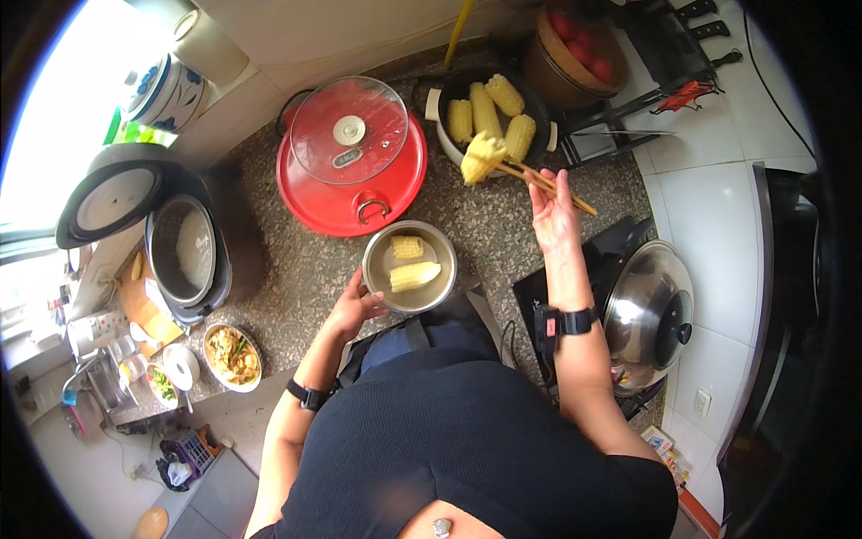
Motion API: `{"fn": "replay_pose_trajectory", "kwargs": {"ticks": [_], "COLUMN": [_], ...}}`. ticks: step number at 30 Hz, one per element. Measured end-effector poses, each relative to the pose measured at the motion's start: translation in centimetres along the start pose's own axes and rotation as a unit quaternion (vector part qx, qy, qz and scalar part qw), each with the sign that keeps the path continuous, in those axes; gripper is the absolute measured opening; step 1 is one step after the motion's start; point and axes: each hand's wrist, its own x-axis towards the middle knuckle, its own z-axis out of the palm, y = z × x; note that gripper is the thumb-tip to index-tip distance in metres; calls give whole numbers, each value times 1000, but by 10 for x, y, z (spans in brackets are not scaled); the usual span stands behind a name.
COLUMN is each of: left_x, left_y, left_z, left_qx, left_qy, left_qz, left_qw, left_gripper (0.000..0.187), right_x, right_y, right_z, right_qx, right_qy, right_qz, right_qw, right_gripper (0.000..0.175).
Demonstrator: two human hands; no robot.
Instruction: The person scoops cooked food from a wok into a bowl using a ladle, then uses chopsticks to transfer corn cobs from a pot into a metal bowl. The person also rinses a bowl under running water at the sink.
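Observation:
My right hand (555, 209) holds a pair of wooden chopsticks (583, 204), whose tips grip a piece of corn (482, 158) at the near rim of a dark-lined pot (448, 153). Inside that pot lie several corn cobs (483, 109). My left hand (357, 305) holds the left rim of a steel bowl (451, 250), fingers outside and thumb near the edge. Two pieces of corn (414, 275) rest in the bowl, one short and one longer, apart from each other.
A glass lid (316, 138) lies on a red round lid (303, 202) beyond the bowl. An open rice cooker (222, 249) and a dish of food (232, 357) stand at left. A lidded steel wok (646, 310) is at right, and a knife blade (623, 133) shows by the black rack.

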Motion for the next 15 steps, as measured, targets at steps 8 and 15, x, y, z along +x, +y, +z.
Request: {"fn": "replay_pose_trajectory", "kwargs": {"ticks": [8,15], "left_x": [1,-2], "left_y": [4,2], "left_z": [2,2], "left_qx": [6,7], "left_qy": [-17,-8], "left_qz": [6,8], "left_qw": [1000,1000], "left_gripper": [78,75], "right_x": [-89,-65], "right_y": [81,35], "right_z": [31,49], "right_qx": [-214,-323], "right_qy": [-62,-135], "right_qz": [187,65], "right_qw": [957,935], "right_gripper": [28,25]}}
